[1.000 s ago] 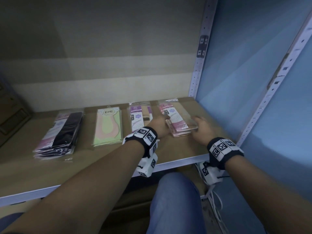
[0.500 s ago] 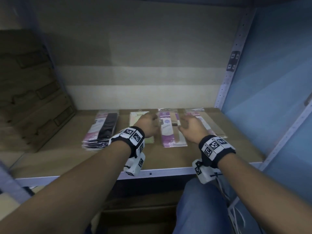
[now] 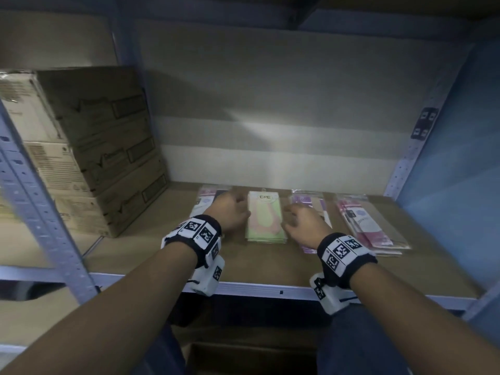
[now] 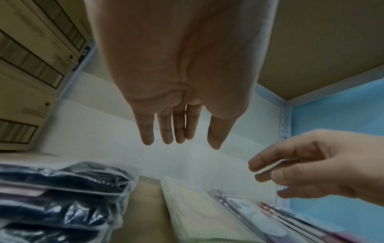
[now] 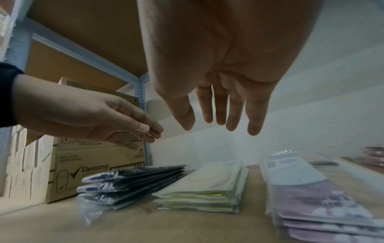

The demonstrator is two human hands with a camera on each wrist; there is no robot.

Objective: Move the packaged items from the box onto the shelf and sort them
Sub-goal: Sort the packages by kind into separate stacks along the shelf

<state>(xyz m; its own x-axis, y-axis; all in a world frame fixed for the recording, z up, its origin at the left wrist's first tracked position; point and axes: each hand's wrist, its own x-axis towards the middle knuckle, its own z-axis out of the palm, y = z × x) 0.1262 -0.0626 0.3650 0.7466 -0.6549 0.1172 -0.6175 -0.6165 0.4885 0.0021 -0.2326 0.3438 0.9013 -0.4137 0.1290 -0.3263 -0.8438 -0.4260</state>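
Beside the brown cartons (image 3: 102, 147) lies a black stack (image 5: 133, 182), then a pale green stack (image 3: 266, 220) printed with a pink shape, a purple stack (image 5: 311, 202), and farthest off a pink-and-white stack (image 3: 365, 228). Black-and-white checked wristbands (image 3: 197, 234).

On the brown wooden shelf board (image 3: 270, 266) I have four stacks of flat plastic-wrapped packets in a row. Farthest left lies the stack of dark packets (image 5: 133, 182), then the stack of pale green packets (image 3: 265, 220), then the stack of purple-printed packets (image 3: 308, 201), and farthest right the stack of pink packets (image 3: 362, 226) — each apart from its neighbour. Left of the row stand stacked brown cardboard cartons (image 3: 102, 147). My left hand (image 3: 230, 212) hovers between the dark and green stacks, my right hand (image 3: 303, 226) between the green and purple ones — neither touching a stack.
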